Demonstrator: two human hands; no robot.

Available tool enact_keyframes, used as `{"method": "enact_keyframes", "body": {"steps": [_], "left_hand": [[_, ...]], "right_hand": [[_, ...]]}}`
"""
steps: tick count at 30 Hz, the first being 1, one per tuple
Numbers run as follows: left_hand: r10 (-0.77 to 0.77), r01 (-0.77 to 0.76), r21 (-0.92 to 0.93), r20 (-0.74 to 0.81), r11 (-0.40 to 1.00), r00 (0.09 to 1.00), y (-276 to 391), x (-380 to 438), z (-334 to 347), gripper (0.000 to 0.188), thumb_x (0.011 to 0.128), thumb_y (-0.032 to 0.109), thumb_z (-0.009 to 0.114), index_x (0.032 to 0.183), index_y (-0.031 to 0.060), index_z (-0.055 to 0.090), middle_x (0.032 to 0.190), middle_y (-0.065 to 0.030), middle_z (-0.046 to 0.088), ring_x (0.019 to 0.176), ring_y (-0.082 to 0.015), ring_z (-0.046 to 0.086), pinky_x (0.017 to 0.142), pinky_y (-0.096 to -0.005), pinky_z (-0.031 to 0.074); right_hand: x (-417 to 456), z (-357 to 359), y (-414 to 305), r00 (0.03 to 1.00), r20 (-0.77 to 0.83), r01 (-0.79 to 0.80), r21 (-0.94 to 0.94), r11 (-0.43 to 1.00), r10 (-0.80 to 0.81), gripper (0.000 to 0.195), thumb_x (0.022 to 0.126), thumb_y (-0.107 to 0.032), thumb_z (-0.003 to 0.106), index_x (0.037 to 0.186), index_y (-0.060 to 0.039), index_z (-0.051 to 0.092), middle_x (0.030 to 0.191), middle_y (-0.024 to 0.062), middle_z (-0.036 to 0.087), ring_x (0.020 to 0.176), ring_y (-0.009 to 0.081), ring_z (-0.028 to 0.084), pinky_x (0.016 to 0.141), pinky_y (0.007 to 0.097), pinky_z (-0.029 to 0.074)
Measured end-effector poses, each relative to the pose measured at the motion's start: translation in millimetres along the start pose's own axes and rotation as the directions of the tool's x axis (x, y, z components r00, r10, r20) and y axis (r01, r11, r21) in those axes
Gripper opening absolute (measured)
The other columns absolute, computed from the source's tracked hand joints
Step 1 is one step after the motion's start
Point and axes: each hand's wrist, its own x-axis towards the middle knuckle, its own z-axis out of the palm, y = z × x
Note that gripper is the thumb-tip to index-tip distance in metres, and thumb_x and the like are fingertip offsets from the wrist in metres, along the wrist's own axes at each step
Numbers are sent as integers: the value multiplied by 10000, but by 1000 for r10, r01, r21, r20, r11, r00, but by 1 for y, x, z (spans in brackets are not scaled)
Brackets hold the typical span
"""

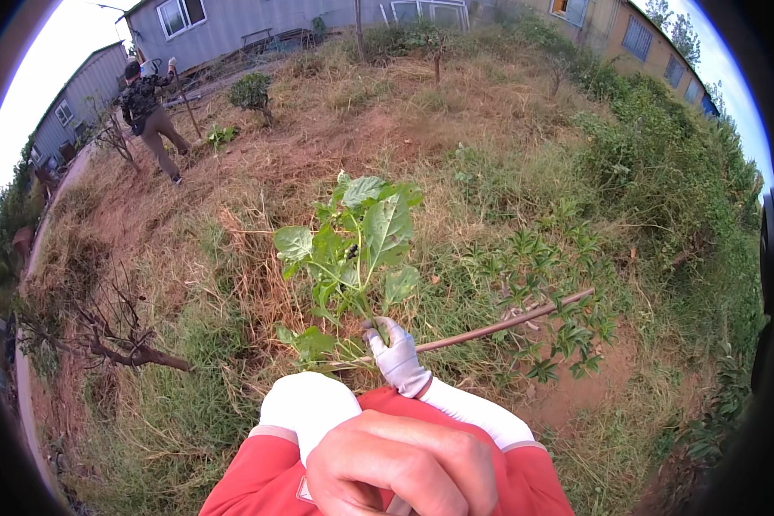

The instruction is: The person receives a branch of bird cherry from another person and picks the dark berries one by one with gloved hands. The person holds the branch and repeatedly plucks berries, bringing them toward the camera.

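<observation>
My right hand (400,364), in a pale work glove, grips the stem of a leafy green plant (387,232) with a few small dark berries. Its broad leaves, some with holes, stand up above the glove. My left hand (403,461) is bare, raised close to the camera over my red shirt, with its fingers bent; the picture does not settle whether anything is between them. White sleeves cover both forearms. A long wooden pole (500,324) slants beyond my right hand, its left end partly hidden behind the plant and glove.
A person (151,119) stands at the upper left, one raised hand on a long-handled tool (187,106). A bare-branched shrub (129,351) lies left, a leafy shrub (555,309) right. Dense bushes (664,155) line the right side; a grey building (232,29) stands behind.
</observation>
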Motion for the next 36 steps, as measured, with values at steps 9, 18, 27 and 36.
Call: {"method": "enact_keyframes", "body": {"steps": [9, 18, 27, 36], "left_hand": [[-63, 55, -70, -116, 996, 991, 12, 3, 15, 130, 838, -32, 671, 946, -55, 602, 923, -183, 622, 782, -265, 635, 666, -352, 517], [-30, 11, -222, -83, 975, 996, 3, 1, 17, 136, 834, -30, 682, 947, -61, 611, 914, -181, 621, 766, -265, 621, 658, -358, 508], [-4, -26, -239, -121, 971, 993, 1, 1, 22, 134, 830, -41, 683, 943, -65, 615, 918, -183, 618, 760, -261, 614, 642, -354, 496], [31, -51, -237, -90, 970, 995, 0, 0, 17, 129, 841, -37, 668, 951, -59, 605, 926, -178, 621, 773, -255, 626, 652, -348, 502]], "right_hand": [[-4, 1, -3, 998, 22, -64, 74, 995, 62, 195, 934, -114, 585, 1106, -22, 599, 955, 66, 684, 804, 123, 648, 650, 269, 522], [-7, 1, -5, 1000, -10, 4, 37, 999, -3, 166, 934, -122, 586, 1068, -27, 611, 899, 47, 673, 734, 98, 600, 618, 264, 510], [-8, -1, -9, 1000, -8, -9, 24, 1000, 9, 163, 936, -105, 575, 1073, -27, 617, 893, 52, 670, 748, 103, 616, 629, 256, 506], [-8, 0, -10, 1000, 9, -19, 20, 1000, 18, 168, 934, -89, 575, 1085, -28, 613, 894, 44, 668, 761, 88, 604, 649, 251, 499]]}}
